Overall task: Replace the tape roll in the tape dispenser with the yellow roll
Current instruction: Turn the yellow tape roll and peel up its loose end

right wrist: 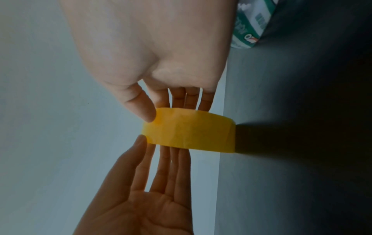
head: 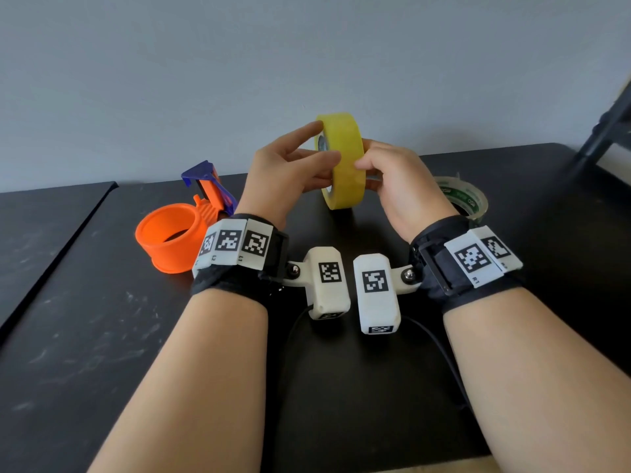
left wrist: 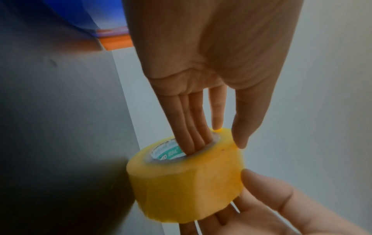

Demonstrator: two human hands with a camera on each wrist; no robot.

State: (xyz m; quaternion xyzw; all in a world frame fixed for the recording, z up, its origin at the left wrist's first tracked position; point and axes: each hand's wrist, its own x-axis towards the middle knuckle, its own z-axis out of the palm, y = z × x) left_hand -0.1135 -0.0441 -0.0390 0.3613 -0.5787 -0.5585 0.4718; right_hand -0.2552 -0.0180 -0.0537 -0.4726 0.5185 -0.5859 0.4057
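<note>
two tape rolls [head: 342, 162], one dispenser [head: 181, 230], two hands [head: 283, 172]

Yellow roll [head: 343, 158] standing on edge, being held above black table between both hands, printed core facing left. Orange dispenser [head: 174, 237] with blue blade end lying on table at left, hub empty. Clear roll [head: 469, 199] lying at right.

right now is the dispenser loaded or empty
Empty. The orange tape dispenser lies on the table with nothing round its drum; the yellow roll is held between both hands, and the old roll lies apart.
</note>
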